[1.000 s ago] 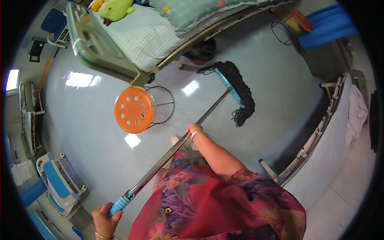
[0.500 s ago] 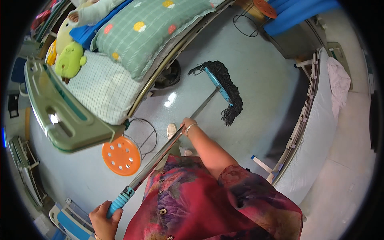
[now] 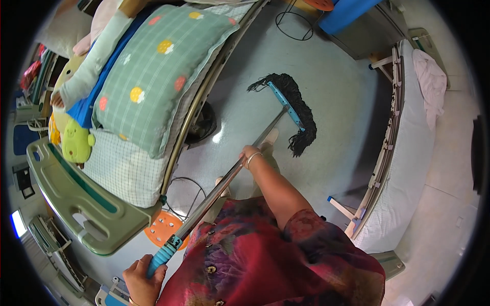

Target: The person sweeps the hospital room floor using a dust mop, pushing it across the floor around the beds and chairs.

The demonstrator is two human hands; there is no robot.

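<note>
Left hand (image 3: 143,280): closed around the turquoise ribbed handle (image 3: 163,256) of a long silver metal-poled mop (image 3: 223,182). Right hand (image 3: 250,155): wrapped around the pole, farther along. Black string mop head (image 3: 301,104), light-blue bar (image 3: 286,104): on the shiny grey floor (image 3: 342,102), between green-pillowed bed (image 3: 125,158) and white-covered bed (image 3: 398,188). Round orange perforated stool (image 3: 159,228): partly behind the handle.

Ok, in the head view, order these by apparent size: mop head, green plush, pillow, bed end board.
1. Pillow
2. Bed end board
3. Mop head
4. Green plush

As pictured only; nearness to the camera may swell some.
</note>
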